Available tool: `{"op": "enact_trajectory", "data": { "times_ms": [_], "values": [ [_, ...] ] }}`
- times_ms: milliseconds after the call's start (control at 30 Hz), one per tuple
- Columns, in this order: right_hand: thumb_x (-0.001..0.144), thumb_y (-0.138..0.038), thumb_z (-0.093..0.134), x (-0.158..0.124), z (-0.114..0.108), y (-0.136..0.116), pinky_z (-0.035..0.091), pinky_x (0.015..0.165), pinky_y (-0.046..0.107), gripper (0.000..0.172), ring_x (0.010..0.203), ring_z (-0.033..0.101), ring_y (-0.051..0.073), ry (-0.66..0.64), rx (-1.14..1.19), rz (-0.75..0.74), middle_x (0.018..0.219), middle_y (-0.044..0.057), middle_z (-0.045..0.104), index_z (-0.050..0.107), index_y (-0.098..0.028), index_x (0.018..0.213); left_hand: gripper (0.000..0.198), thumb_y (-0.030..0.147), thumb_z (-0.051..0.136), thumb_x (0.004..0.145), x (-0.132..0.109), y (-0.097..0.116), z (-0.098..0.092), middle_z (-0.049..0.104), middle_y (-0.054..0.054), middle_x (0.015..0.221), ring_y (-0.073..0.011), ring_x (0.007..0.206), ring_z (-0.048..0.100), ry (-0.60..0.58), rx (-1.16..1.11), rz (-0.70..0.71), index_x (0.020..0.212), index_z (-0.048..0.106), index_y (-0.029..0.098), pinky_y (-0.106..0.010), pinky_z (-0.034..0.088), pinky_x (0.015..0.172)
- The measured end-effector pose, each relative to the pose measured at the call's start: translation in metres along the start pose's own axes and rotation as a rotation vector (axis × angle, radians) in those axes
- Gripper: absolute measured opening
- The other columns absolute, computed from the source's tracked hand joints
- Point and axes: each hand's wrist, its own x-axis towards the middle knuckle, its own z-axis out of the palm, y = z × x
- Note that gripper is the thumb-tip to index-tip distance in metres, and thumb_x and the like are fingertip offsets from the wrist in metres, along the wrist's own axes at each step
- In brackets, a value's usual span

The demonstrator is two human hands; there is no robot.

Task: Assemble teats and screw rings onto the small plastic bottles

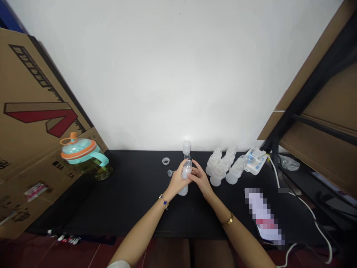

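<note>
A broad white wall (178, 74) closes off the far side of a matte black tabletop (125, 212). A large brown cardboard carton (36, 111) leans in at the left, and a black metal shelf frame (309, 89) with cardboard panels stands at the right. A thin white cable (305, 212) runs down the right side near a pixelated, unreadable flat object (263, 216).

A jug with a teal-and-orange lid (83, 150) sits at the far left of the table. Right of centre, a tight cluster of frosted plastic baby bottles (221, 167) stands beside a white plastic electrical unit (255, 160), grouped so that the middle of the table stays open for the hands.

The hands are together at the centre. The left hand (177, 180) wraps a frosted plastic feeding bottle (184, 176), apparently steadying it, while the right hand (201, 178) comes in from the other side with its fingers (193, 167) at the bottle's upper part; how firmly they grip, I cannot tell. The bottle's long axis runs near upright with a slight tilt, its neck toward the far side. Just left of it lie a small translucent ring (166, 160) and a small clear piece (170, 172).
</note>
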Motion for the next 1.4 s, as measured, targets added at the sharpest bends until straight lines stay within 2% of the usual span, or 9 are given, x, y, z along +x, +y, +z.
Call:
{"op": "enact_trajectory", "data": {
  "times_ms": [200,433,633,733,867,967,1067,1233,1400],
  "values": [
    [0.071,-0.026,0.079,0.0,-0.002,0.003,0.053,0.085,0.034,0.075,0.104,0.068,0.025,-0.017,-0.14,-0.048,0.118,0.004,0.074,0.055,-0.031,0.142,0.075,0.014,0.074,0.068,-0.001,0.004,0.0,0.074,-0.004,0.115,-0.0277,0.1,0.071,0.013,0.05,-0.014,0.139,0.058,0.032,-0.038,0.052,0.096],
    [0.072,-0.027,0.079,0.0,-0.003,0.0,0.052,0.092,0.036,0.074,0.104,0.068,0.024,0.006,-0.035,-0.014,0.111,0.002,0.075,0.055,-0.03,0.142,0.074,0.021,0.081,0.068,0.0,0.006,-0.001,0.07,-0.008,0.128,-0.0294,0.115,0.066,-0.028,-0.063,0.009,0.139,0.059,0.028,-0.042,0.047,0.105],
    [0.075,-0.035,0.079,0.001,-0.005,0.0,0.055,0.087,0.036,0.068,0.104,0.07,0.025,0.056,0.082,0.085,0.119,0.004,0.074,0.057,-0.031,0.139,0.08,0.035,0.08,0.078,0.0,0.002,0.0,0.073,-0.011,0.112,-0.0264,0.1,0.07,-0.128,-0.242,-0.058,0.15,0.046,0.023,-0.038,0.055,0.092],
    [0.079,-0.042,0.078,0.002,-0.005,0.002,0.057,0.085,0.036,0.059,0.108,0.07,0.026,0.05,0.088,0.125,0.127,0.005,0.07,0.06,-0.033,0.135,0.092,0.038,0.082,0.078,0.001,0.001,0.001,0.07,-0.011,0.116,-0.024,0.097,0.07,-0.06,-0.341,-0.089,0.156,0.035,0.027,-0.035,0.057,0.086],
    [0.079,-0.045,0.08,0.001,-0.002,0.003,0.06,0.075,0.033,0.059,0.105,0.071,0.025,0.0,0.081,0.226,0.13,0.005,0.068,0.061,-0.035,0.133,0.095,0.039,0.079,0.081,0.003,0.003,-0.002,0.064,-0.009,0.129,-0.0221,0.102,0.069,0.096,-0.386,-0.063,0.159,0.025,0.033,-0.034,0.056,0.09],
    [0.071,-0.04,0.087,-0.001,0.002,0.006,0.061,0.064,0.03,0.072,0.089,0.074,0.023,-0.096,0.042,0.258,0.111,0.005,0.073,0.058,-0.032,0.136,0.102,0.037,0.08,0.079,0.005,0.004,-0.005,0.062,-0.009,0.13,-0.0221,0.102,0.07,0.191,-0.428,-0.059,0.16,0.018,0.035,-0.032,0.057,0.089],
    [0.065,-0.036,0.09,0.0,0.004,0.011,0.058,0.057,0.026,0.08,0.071,0.071,0.019,-0.126,-0.023,0.241,0.088,0.001,0.073,0.057,-0.026,0.137,0.111,0.036,0.083,0.075,0.007,0.003,-0.006,0.062,-0.009,0.128,-0.0225,0.099,0.071,0.209,-0.436,-0.05,0.161,0.013,0.036,-0.032,0.058,0.083],
    [0.067,-0.039,0.086,0.003,0.002,0.011,0.051,0.05,0.023,0.057,0.06,0.062,0.013,-0.003,-0.147,0.064,0.081,-0.002,0.069,0.066,-0.022,0.118,0.111,0.032,0.088,0.069,0.009,0.0,-0.008,0.05,-0.012,0.146,-0.0247,0.114,0.067,0.26,-0.374,-0.038,0.159,0.022,0.034,-0.033,0.054,0.097],
    [0.07,-0.041,0.084,-0.002,0.002,0.004,0.05,0.053,0.024,0.049,0.068,0.061,0.015,0.054,-0.25,-0.027,0.091,0.001,0.069,0.068,-0.024,0.114,0.095,0.037,0.087,0.071,0.013,-0.006,-0.013,0.046,-0.013,0.153,-0.0278,0.126,0.061,0.307,-0.314,-0.063,0.152,0.036,0.031,-0.034,0.051,0.101]
  ]
}}
